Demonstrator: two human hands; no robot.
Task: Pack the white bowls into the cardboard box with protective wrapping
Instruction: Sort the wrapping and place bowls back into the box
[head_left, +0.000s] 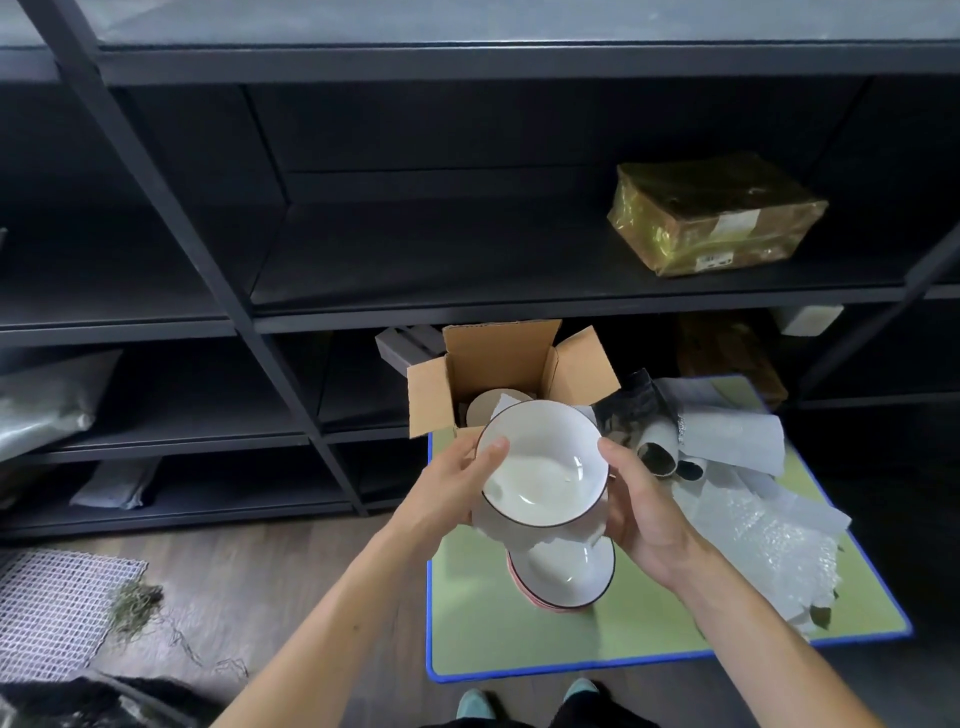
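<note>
I hold a white bowl (540, 465) with a dark rim in both hands, above the green mat. My left hand (451, 493) grips its left side, thumb inside the rim. My right hand (641, 512) grips its right side. A sheet of white wrapping paper (540, 540) hangs under the bowl. Below it, a stack of white bowls (563, 577) sits on the mat. The open cardboard box (498, 374) stands just beyond, flaps up, with a paper-wrapped piece (493, 405) inside.
A green mat (519, 623) with a blue border lies on the wooden floor. Bubble wrap (769, 540) and loose paper sheets (727, 431) are piled on its right. Dark metal shelving (291, 322) stands behind, holding a tape-wrapped parcel (717, 213). A white mesh sheet (52, 608) lies at left.
</note>
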